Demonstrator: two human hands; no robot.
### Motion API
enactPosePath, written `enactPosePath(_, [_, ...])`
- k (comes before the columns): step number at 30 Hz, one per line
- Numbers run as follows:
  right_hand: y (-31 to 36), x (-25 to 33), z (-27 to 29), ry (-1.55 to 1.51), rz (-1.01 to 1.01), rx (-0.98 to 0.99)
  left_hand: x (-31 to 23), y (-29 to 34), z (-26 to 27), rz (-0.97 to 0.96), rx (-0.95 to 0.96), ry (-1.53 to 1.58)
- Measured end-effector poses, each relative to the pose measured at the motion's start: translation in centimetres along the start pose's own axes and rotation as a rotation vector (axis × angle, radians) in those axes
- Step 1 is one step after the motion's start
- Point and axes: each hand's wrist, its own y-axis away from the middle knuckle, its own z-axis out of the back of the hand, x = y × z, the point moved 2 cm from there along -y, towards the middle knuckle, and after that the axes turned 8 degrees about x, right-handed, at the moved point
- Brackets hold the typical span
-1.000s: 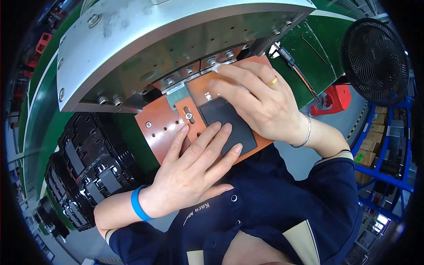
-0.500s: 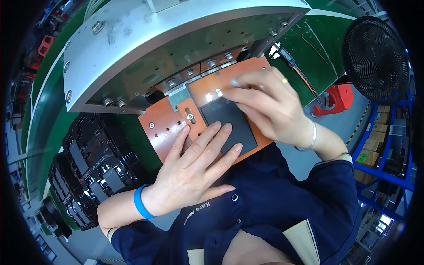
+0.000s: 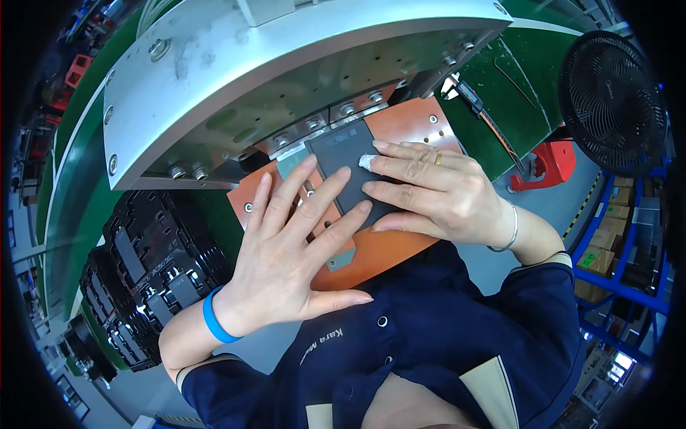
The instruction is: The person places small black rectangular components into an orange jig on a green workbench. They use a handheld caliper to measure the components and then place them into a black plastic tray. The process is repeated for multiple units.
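Green bench top (image 3: 493, 139) flanks the orange board (image 3: 400, 252), where the dark flat piece (image 3: 341, 148) now lies closer to the metal frame (image 3: 229, 71), baring the board's near side. Left hand (image 3: 280, 266) (fingers spread) and right hand (image 3: 439, 187) both rest on the piece, neither closed around anything.

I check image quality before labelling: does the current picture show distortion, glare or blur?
Head view: the metal frame bows, probably from the fisheye, and the corners go black; head view: bright sheen on its upper face; head view: left hand and right hand look fairly sharp.
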Motion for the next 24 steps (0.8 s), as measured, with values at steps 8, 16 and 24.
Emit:
enactPosePath(8, [-0.18, -0.42, -0.20, -0.047, 0.004, 0.006, 0.23, -0.10, -0.19, 0.005, -0.021, 0.010])
enactPosePath(16, [-0.26, -0.41, 0.05, -0.087, -0.003, 0.031, 0.31, -0.20, 0.00, 0.014, -0.005, 0.012])
enactPosePath(24, [-0.45, -0.55, -0.06, -0.125, -0.002, 0.022, 0.32, -0.17, -0.13, 0.025, 0.015, 0.036])
